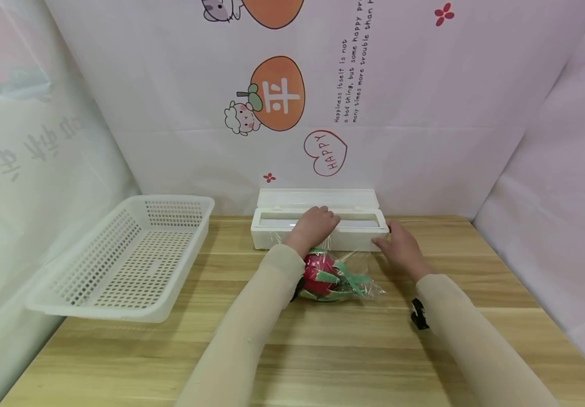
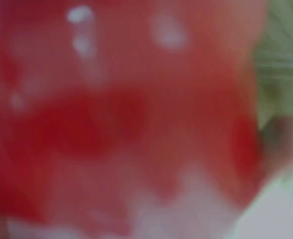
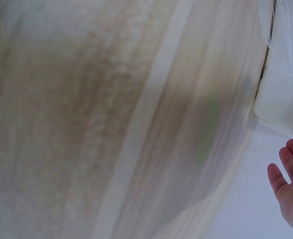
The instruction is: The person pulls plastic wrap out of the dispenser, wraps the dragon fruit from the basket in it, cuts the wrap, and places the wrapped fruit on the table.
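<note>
On a wood-grain table (image 1: 348,362), a red-and-green fruit (image 1: 316,270) is lying under clear film (image 1: 373,289) before an open white box (image 1: 272,238). Your left hand (image 1: 317,226) is reaching over the box, grip unclear; your right hand (image 1: 403,247) is holding its end, which should be helping the film pull evenly.

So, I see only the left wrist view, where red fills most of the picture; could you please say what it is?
Observer: Most likely the red, green-tipped fruit that the head view shows under clear film.
Operator: Thank you; what stands just beyond it?
Observer: An open white box, with the left hand over its front edge.
Operator: And at the box's right end?
Observer: The right hand, thumb at the front.
</note>
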The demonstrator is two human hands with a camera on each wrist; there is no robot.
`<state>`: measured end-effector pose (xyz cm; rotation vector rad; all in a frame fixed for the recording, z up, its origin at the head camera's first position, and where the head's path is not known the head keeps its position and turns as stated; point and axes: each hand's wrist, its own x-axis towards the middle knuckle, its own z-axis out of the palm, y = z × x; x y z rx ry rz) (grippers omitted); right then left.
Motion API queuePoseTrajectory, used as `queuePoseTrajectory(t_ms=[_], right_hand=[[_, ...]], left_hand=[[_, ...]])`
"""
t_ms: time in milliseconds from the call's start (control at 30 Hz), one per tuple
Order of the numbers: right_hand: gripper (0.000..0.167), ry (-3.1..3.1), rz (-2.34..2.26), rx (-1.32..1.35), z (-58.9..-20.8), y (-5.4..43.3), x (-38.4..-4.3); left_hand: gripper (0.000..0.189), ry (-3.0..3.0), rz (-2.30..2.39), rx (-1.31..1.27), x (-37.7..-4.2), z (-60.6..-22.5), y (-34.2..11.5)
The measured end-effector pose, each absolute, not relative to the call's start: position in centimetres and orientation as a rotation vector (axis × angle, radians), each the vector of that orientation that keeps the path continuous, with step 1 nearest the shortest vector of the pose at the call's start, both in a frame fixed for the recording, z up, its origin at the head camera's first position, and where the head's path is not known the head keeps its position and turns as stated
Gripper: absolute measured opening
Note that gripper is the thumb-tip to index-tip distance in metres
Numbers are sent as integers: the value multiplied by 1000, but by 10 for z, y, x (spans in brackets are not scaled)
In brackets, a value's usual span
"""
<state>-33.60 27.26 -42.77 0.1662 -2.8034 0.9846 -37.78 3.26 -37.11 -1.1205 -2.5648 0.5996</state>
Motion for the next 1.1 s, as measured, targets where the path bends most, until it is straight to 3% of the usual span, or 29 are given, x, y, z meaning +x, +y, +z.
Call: queuePoseTrajectory(t_ms=[1100], right_hand=[[61,-2820,967,145,-426,273,-336]], left_hand=[[29,-2471,470,-1173,-383,-379,-5]])
